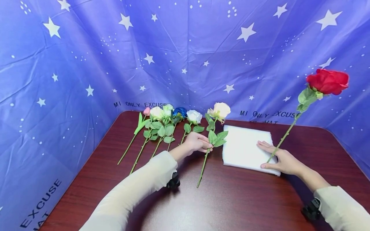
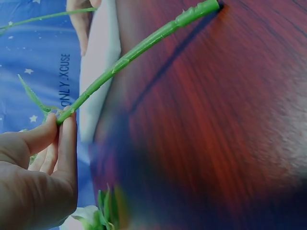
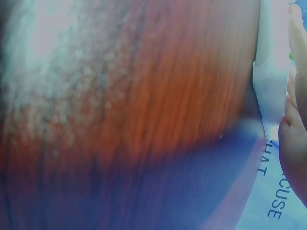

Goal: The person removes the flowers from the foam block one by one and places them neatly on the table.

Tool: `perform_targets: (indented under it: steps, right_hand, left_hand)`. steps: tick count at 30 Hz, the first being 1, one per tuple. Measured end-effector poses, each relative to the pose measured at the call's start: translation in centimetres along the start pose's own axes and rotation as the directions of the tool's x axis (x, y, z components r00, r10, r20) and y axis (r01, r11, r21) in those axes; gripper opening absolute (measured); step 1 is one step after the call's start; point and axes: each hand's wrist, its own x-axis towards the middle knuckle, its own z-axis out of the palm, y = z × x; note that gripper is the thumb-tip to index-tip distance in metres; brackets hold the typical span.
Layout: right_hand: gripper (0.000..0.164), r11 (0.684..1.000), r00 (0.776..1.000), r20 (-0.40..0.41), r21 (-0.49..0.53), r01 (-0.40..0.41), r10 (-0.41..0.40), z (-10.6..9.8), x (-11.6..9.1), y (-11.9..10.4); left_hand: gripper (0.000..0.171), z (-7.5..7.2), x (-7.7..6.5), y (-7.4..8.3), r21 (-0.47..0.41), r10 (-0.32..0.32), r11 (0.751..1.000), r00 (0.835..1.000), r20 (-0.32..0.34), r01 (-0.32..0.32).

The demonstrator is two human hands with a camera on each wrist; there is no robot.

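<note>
My left hand (image 1: 198, 142) pinches the green stem of a cream-pink artificial rose (image 1: 220, 111) between thumb and fingers. In the left wrist view the stem (image 2: 120, 63) slants past the fingertips, its cut end pointing away from the hand. On a white foam block (image 1: 245, 147) my right hand (image 1: 284, 160) rests with fingers extended, at the block's right side. A tall red artificial rose (image 1: 328, 81) leans to the right, its stem foot at the foam between the right thumb and fingers. The right wrist view shows part of that hand (image 3: 295, 139) beside the foam edge.
Left of the hands, a row of artificial flowers lies on the dark red wooden table (image 1: 225, 205): a pink tulip (image 1: 146, 111), pale roses (image 1: 157, 113), a blue rose (image 1: 180, 113) and a white rose (image 1: 194, 116). A blue star-patterned cloth (image 1: 173, 41) hangs behind.
</note>
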Motion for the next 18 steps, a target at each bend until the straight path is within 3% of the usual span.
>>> perform_targets:
  steps: [10,18]
  right_hand:
    - [0.081,1.000,1.000,0.000,-0.005,0.010,-0.010,-0.2,-0.3,0.1]
    - [0.081,1.000,1.000,0.014,-0.001,-0.003,0.003,-0.2,-0.3,0.1]
  left_hand:
    - [0.020,-1.0,0.5,-1.1,-0.006,-0.081,0.997,0.996,-0.025,0.081]
    - [0.022,-2.4,0.9,-1.6,-0.024,-0.179,0.984,0.981,-0.076,0.177]
